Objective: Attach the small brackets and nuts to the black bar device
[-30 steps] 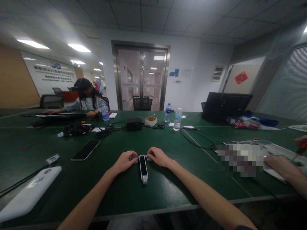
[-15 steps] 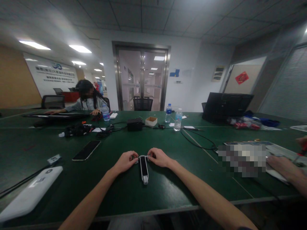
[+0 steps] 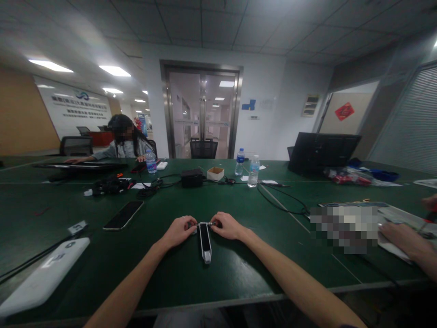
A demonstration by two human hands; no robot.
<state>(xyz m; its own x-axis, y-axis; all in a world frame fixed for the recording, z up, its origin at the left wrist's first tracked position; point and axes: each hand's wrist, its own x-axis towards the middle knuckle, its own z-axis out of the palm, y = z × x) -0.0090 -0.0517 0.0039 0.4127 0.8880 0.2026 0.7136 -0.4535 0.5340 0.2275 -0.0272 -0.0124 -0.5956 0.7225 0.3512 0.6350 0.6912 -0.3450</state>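
Between my hands a slim black-and-white device (image 3: 205, 243) lies lengthwise on the green table (image 3: 164, 282), with a dark centre, a pale frame and a pale tip toward me. Small pieces stick out sideways at its far end. My left hand (image 3: 180, 230) is closed, thumb and fingers pinching at the left side of that end. On the opposite side my right hand (image 3: 227, 225) pinches the same way. Fingertips cover most of the small pieces, so their kind is hard to make out.
To the left lie a phone (image 3: 124, 215) and a long white case (image 3: 46, 275). Farther back are a black box (image 3: 191, 177), an open small carton (image 3: 215, 173), cables and bottles (image 3: 253, 171). At right, another person's hand (image 3: 403, 238) works beside a blurred-out item.
My hands and the device hold almost the same place. Across the table, the other person's hand has shifted slightly.
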